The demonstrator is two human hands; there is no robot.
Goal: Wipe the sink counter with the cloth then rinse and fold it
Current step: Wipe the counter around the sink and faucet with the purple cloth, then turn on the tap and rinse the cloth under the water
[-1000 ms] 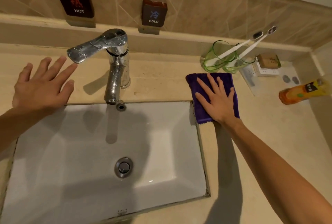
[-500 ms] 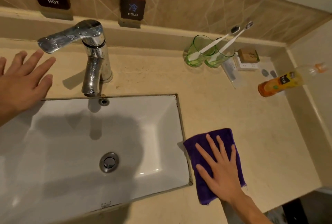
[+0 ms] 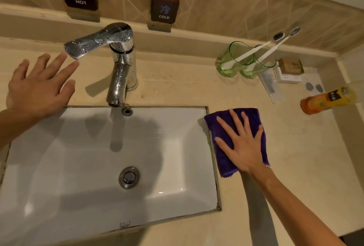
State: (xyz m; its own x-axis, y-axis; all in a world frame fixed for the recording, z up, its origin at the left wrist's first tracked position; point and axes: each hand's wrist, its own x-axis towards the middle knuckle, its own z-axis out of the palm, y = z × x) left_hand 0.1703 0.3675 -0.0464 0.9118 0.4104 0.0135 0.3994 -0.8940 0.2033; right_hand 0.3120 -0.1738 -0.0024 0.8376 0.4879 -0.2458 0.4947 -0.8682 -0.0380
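Clearly mid-wipe: right hand (image 3: 243, 143) spread flat, pressing the purple cloth (image 3: 222, 159) onto the counter (image 3: 295, 147); left hand (image 3: 39, 88) spread idle; rinsing, folding remain.

Two bare forearms, no sleeves; left grip (image 3: 40, 88), right grip (image 3: 243, 145) ungloved, ringless.

cloth (image 3: 226, 159) right of sink (image 3: 177, 157) | faucet (image 3: 120, 72) behind sink

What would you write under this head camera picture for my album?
Right hand presses a purple cloth flat on the counter beside the sink; left hand rests open near the tap.
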